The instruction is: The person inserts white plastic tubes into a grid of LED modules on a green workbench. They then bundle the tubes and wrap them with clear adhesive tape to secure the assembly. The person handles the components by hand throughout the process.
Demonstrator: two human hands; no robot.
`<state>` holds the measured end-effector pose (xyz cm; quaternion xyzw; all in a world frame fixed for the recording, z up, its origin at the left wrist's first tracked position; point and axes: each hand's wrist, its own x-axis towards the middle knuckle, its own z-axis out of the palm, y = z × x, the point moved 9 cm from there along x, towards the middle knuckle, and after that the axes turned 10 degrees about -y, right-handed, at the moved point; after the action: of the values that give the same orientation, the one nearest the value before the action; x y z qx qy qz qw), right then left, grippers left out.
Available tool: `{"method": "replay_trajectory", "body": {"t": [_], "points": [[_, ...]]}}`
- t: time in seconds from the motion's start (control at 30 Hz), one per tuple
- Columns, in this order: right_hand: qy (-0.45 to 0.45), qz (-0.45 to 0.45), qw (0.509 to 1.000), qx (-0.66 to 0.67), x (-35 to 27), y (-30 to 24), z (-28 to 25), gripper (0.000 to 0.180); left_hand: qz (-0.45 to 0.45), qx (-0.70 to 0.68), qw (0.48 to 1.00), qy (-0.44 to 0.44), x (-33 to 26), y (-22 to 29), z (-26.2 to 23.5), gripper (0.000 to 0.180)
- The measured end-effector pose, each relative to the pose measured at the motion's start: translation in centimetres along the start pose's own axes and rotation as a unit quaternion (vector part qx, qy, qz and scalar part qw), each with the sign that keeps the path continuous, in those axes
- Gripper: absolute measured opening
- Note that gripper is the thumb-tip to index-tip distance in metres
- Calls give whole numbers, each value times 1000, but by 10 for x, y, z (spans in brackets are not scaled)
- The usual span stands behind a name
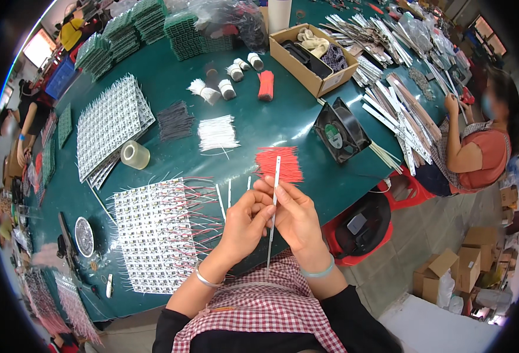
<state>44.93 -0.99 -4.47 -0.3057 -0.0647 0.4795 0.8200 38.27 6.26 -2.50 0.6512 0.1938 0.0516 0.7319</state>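
Note:
My left hand point(243, 226) and my right hand point(297, 217) meet in front of me, fingers closed around a thin white circuit-board strip point(277, 172). The strip stands nearly upright in the picture, its lower end over my checked apron. Just beyond my fingers lies a bundle of red wires point(289, 165). To the left of my hands is a white circuit-board panel point(150, 241) with red and dark wires sticking out along its right side. A few loose white strips point(221, 202) lie between the panel and my left hand.
White wires point(218, 132) and black wires point(176, 120) lie farther back. A black fan point(343, 132) and a cardboard box point(324, 82) stand right of centre. More panels point(109, 126), a tape roll point(135, 155) and a round metal dish point(84, 236) are left. A co-worker point(480, 144) sits at the right.

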Motion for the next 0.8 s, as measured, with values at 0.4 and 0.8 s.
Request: {"method": "replay_trajectory", "body": {"t": [0.4, 0.8], "points": [[38, -34, 999, -5, 2, 3, -13, 28, -32, 40, 998, 26, 1, -5, -9, 9], [93, -68, 991, 63, 1, 5, -36, 23, -47, 337, 935, 98, -5, -23, -52, 14]]}}
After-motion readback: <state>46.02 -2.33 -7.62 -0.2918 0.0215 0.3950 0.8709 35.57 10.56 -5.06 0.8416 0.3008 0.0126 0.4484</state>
